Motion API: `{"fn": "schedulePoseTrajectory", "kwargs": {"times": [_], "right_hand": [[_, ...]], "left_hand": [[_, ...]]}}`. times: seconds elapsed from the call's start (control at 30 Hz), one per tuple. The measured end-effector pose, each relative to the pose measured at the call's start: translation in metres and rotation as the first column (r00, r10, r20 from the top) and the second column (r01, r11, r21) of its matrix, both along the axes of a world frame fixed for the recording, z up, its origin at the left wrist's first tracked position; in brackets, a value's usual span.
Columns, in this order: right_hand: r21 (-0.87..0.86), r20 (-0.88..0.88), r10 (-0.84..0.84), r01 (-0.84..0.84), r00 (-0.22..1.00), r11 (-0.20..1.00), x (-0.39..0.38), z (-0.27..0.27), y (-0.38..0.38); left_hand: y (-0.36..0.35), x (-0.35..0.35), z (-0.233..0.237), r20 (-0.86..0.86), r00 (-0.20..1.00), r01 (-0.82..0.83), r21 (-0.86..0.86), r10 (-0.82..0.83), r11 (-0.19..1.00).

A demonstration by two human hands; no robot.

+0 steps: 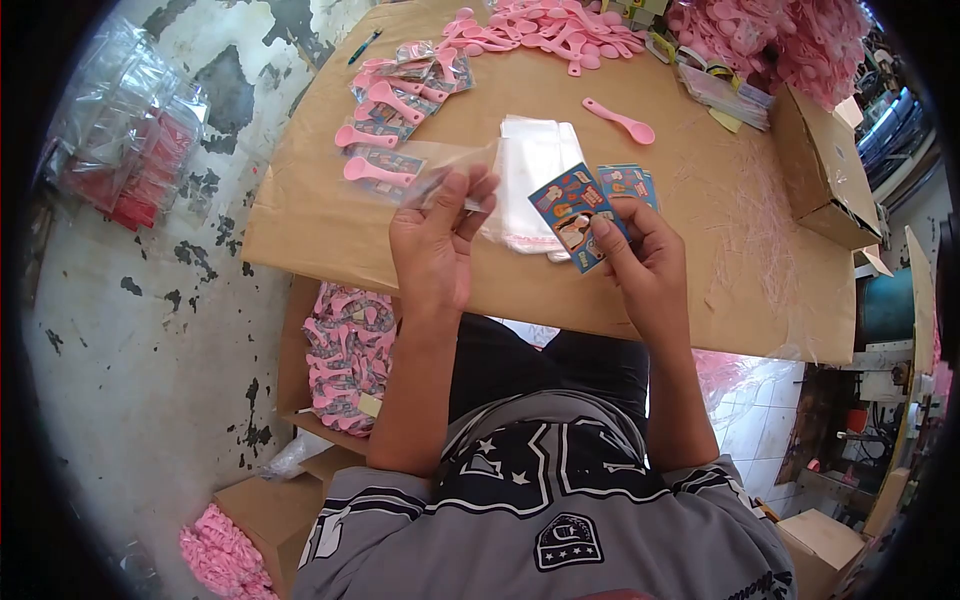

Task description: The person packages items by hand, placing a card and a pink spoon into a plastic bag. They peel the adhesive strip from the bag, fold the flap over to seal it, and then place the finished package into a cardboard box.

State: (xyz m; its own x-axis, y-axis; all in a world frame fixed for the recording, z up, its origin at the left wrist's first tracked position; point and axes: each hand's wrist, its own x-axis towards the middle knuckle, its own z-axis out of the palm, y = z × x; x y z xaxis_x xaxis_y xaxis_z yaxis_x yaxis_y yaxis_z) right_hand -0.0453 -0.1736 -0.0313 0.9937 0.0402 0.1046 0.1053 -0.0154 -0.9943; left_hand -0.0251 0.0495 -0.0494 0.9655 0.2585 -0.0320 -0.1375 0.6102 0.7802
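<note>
My left hand (440, 235) pinches a clear plastic bag (462, 160) between thumb and fingers, above the table. Through or beside the bag shows a pink spoon (380, 172) on a printed card. My right hand (645, 255) grips a blue printed card (572, 212) by its lower right side, tilted. Behind that hand lies a stack of similar cards (632, 182), partly hidden. Between my hands is a pile of flat clear bags (535, 170). A single pink spoon (622, 122) lies farther back, to the right.
Spoons packed with cards (400, 98) overlap at the table's left. A heap of loose pink spoons (545, 28) lies at the back. An open cardboard box (825, 165) stands at the right edge. Below left, another box holds many packed spoons (348, 350).
</note>
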Motion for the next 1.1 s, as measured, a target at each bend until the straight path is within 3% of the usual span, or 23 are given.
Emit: {"fn": "schedulePoseTrajectory", "kwargs": {"times": [0.17,0.27,0.4,0.5,0.63,0.77,0.87,0.97,1.07,1.1], "right_hand": [[0.157,-0.078,0.076,-0.063,0.994,0.986,0.005,-0.002,0.004],[0.237,-0.042,0.025,-0.014,0.999,0.971,0.008,-0.007,0.006],[0.241,0.059,-0.203,0.184,0.977,0.953,0.013,-0.011,-0.005],[0.083,0.003,-0.093,0.092,0.996,0.992,0.011,-0.007,-0.010],[0.165,-0.087,0.057,-0.042,0.995,0.985,0.007,-0.006,-0.003],[0.062,-0.038,-0.010,0.012,0.999,0.998,0.009,-0.014,0.000],[0.127,-0.049,-0.006,0.012,0.999,0.992,0.007,-0.010,0.000],[0.064,-0.079,0.104,-0.099,0.991,0.993,0.006,-0.008,-0.005],[-0.114,-0.053,0.213,-0.218,0.976,0.969,0.007,-0.004,-0.010],[-0.061,-0.068,0.216,-0.220,0.974,0.973,0.007,-0.001,-0.010]], "left_hand": [[-0.021,-0.005,0.007,0.030,0.994,0.109,0.019,-0.109,0.994],[-0.031,-0.008,0.014,0.002,0.989,0.151,-0.019,-0.151,0.988],[-0.032,-0.007,0.011,0.000,0.990,0.142,0.006,-0.142,0.990],[-0.033,-0.004,0.011,0.004,0.991,0.136,0.026,-0.136,0.990],[-0.043,-0.002,0.012,0.025,0.986,0.164,-0.002,-0.164,0.986],[-0.042,-0.005,0.009,-0.006,0.980,0.200,-0.015,-0.200,0.980],[-0.042,-0.006,0.007,0.019,0.981,0.196,-0.009,-0.195,0.981],[-0.043,-0.007,0.004,0.035,0.977,0.212,-0.012,-0.212,0.977],[-0.042,-0.009,0.002,0.040,0.969,0.244,0.004,-0.244,0.970],[-0.042,-0.009,0.000,0.045,0.966,0.254,0.009,-0.255,0.967]]}}
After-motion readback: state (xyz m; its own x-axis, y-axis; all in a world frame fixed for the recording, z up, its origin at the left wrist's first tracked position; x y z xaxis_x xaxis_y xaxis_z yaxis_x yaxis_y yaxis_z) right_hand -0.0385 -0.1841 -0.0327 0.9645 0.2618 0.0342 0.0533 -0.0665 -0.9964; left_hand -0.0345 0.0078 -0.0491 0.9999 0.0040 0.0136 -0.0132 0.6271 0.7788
